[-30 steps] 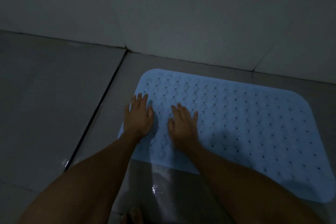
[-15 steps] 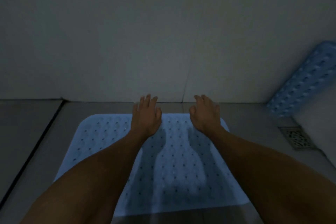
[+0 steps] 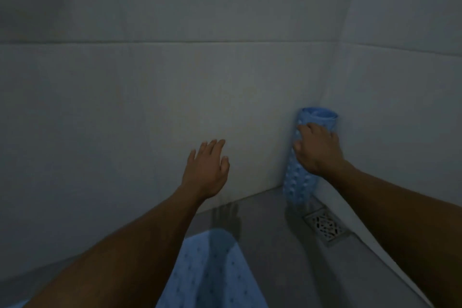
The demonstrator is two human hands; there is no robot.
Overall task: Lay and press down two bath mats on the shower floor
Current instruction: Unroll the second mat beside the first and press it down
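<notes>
A light blue bath mat (image 3: 215, 272) with small holes lies flat on the shower floor at the bottom centre, partly hidden by my forearms. A second blue mat, rolled up (image 3: 298, 177), stands upright in the corner where the two tiled walls meet. My right hand (image 3: 316, 151) grips the upper part of this roll, fingers curled round it. My left hand (image 3: 206, 170) hovers in the air in front of the back wall, fingers straight and spread, holding nothing.
A square metal floor drain (image 3: 325, 226) sits on the grey floor just right of the roll's foot. Tiled walls close the space at the back and right. A pale raised ledge (image 3: 375, 242) runs along the right wall.
Both hands have lifted off the flat mat. My view has swung right toward the corner, and my right hand has reached the rolled mat and taken hold of it.
</notes>
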